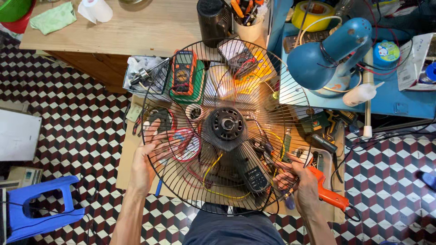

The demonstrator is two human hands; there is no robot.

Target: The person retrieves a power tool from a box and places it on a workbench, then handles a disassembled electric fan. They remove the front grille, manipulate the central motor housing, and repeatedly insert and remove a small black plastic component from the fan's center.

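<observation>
While the left hand (147, 156) and right hand (302, 179) clamp their fingers on opposite rims of the black wire fan guard (225, 123), held level above the cluttered counter (125, 156), positioning appears underway; steady alignment comes next.

The clutter on the low wooden board (131, 149) is veiled by the wires of the black fan guard (225, 123), so the small tools lying there cannot be told apart. The fingers of the left hand (147, 156) are partly covered by the guard's rim, and those of the right hand (297, 179) by its wires. The orange tool (328, 193) is half hidden behind that hand. The blue stool (38, 206) is cut off by the left edge, and the green bowl (13, 8) by the top corner.
</observation>
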